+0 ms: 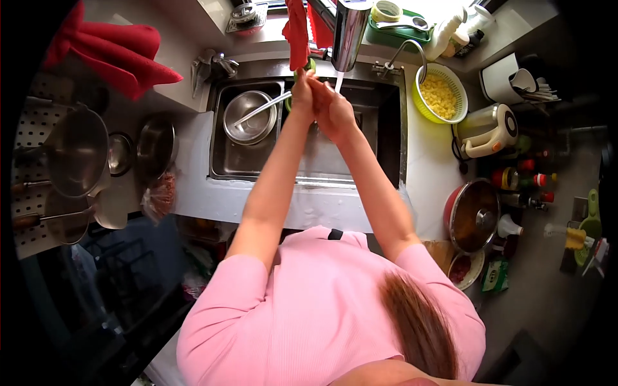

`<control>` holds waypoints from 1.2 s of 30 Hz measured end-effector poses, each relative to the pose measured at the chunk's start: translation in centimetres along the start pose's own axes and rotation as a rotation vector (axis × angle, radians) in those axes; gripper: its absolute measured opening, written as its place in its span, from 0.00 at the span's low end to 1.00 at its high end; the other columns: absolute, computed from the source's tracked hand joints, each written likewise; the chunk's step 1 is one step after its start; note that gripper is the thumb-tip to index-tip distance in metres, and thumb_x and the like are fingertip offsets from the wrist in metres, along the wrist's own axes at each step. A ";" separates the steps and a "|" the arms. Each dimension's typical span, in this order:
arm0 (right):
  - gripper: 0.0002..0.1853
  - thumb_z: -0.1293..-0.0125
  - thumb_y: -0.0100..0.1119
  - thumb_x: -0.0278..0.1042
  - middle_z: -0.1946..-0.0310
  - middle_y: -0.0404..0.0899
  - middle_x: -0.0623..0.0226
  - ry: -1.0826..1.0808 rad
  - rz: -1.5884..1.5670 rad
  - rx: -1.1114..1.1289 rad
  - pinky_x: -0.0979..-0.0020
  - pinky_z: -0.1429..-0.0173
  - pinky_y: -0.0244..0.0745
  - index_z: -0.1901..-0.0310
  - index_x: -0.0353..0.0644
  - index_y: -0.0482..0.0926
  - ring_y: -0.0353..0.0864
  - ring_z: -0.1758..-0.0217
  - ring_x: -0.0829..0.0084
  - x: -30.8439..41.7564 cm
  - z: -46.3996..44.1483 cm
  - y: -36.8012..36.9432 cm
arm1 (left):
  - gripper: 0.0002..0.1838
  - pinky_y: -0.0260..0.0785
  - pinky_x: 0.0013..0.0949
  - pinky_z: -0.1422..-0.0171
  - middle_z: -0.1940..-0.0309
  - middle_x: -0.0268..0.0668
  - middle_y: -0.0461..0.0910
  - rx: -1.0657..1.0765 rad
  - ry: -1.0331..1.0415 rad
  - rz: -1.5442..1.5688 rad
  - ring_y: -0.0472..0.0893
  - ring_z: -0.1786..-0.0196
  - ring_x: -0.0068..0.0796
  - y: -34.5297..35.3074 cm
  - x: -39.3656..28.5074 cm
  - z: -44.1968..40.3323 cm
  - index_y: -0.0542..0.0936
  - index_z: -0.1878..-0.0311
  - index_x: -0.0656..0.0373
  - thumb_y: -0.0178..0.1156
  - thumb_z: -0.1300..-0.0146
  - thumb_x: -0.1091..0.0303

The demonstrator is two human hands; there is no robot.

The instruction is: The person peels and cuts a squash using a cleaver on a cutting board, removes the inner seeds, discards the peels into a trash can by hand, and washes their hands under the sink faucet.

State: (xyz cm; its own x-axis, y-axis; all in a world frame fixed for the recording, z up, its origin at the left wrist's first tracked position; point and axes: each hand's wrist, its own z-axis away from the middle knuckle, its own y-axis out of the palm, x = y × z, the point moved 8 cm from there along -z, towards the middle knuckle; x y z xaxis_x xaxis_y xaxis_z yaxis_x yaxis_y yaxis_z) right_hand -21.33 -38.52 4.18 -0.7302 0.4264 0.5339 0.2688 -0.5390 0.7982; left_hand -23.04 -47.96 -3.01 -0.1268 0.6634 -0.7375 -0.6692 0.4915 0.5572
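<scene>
My left hand (302,96) and my right hand (332,113) meet over the sink (380,154), touching each other under the faucet (351,38). Water (339,82) runs from its spout close to the right hand. The fingers of both hands look mostly stretched out and lie against each other, and I see no object between them. Just behind the hands shows a green item (310,65), largely hidden. In the left basin sits a metal bowl (241,128) with a pale stick-like utensil (261,109) lying across it, left of my left wrist.
A red cloth (296,35) hangs beside the faucet. Right of the sink stand a green-white colander (438,93) of yellow pieces, a kettle (486,132) and a lidded pan (473,215). Pans (77,154) hang at left. Bottles (447,32) line the sill.
</scene>
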 end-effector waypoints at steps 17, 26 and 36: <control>0.15 0.27 0.52 0.40 0.72 0.81 0.56 -0.801 1.131 -0.448 0.62 0.64 0.77 0.64 0.37 0.79 0.82 0.68 0.59 6.8 -0.7 -3.3 | 0.12 0.75 0.35 0.44 0.61 0.34 0.81 0.107 -0.212 0.465 0.81 0.55 0.30 3.7 4.1 3.6 0.77 0.56 0.58 0.47 0.26 0.63; 0.11 0.29 0.53 0.41 0.63 0.81 0.70 -0.164 0.307 -0.279 0.71 0.58 0.74 0.58 0.44 0.81 0.79 0.63 0.74 2.1 -2.2 -6.3 | 0.14 0.74 0.37 0.53 0.63 0.36 0.81 -0.064 0.264 -0.543 0.81 0.60 0.34 2.5 6.9 -0.4 0.76 0.55 0.57 0.46 0.25 0.59; 0.17 0.34 0.65 0.39 0.57 0.82 0.66 -0.268 0.595 -0.188 0.70 0.48 0.74 0.49 0.39 0.80 0.81 0.55 0.71 9.8 -5.8 -3.6 | 0.18 0.69 0.46 0.33 0.52 0.52 0.78 0.228 -0.333 0.587 0.78 0.43 0.46 7.2 0.7 -2.1 0.73 0.49 0.73 0.40 0.30 0.69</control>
State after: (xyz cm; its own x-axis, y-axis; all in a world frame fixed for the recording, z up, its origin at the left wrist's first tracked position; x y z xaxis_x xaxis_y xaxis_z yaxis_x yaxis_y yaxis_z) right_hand -33.06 -36.58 4.91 -0.3043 0.1698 0.9373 0.4452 -0.8445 0.2975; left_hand -29.51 -45.16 -0.34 -0.1643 0.9740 -0.1557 -0.3843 0.0821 0.9196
